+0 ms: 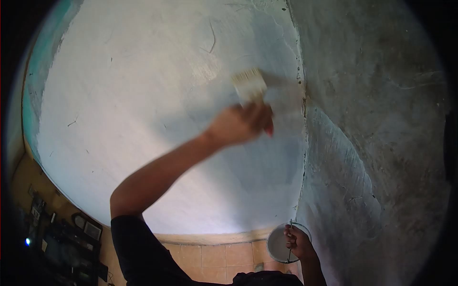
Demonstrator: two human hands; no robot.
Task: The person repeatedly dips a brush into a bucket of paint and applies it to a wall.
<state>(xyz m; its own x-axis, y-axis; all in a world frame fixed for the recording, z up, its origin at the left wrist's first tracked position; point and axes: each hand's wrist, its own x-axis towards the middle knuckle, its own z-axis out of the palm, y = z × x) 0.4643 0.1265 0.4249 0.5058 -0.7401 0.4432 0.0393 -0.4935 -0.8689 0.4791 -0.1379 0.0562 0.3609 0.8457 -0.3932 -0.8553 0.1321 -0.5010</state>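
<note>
My left hand (241,125) is raised in front of the white wall (119,119), fingers closed round the handle of a wide paintbrush (250,85). The brush's pale bristles point upward, and the red end of its handle shows below my fist. Low on the right, my right hand (296,242) grips the thin handle of a bucket (269,247). Inside the bucket is a pale grey-white liquid, partly covered by that hand. Around the brush the wall looks greyer and damp, with the arm's shadow across it.
A bare grey wall (381,133) meets the white one at a rough corner on the right. Orange floor tiles (214,256) lie below. Dark cluttered items (67,243) stand at the lower left. Turquoise paint (32,107) edges the white wall's far left.
</note>
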